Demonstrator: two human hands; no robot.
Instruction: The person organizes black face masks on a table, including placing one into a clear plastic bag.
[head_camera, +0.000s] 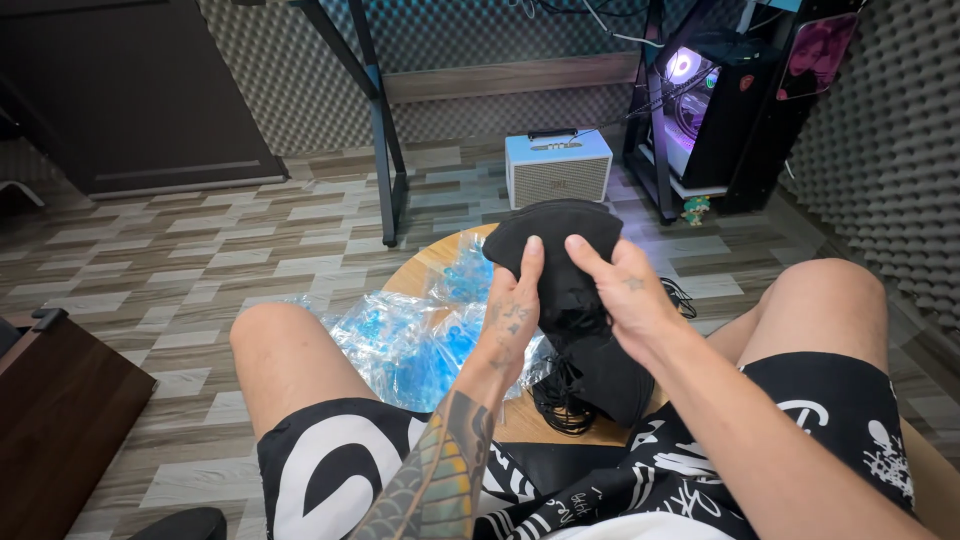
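Note:
Both of my hands hold a stack of black face masks above a small round wooden table between my knees. My left hand pinches the stack's left side with the thumb on top. My right hand grips its right side, thumb pressed on the top mask. More black masks with dangling ear loops hang below the hands onto the table. Clear plastic wrappers with blue print lie heaped on the table just left of my left hand.
A white speaker box stands on the floor beyond the table. A lit computer tower sits at the back right. A black desk leg rises at the back. Dark wooden furniture is at the left.

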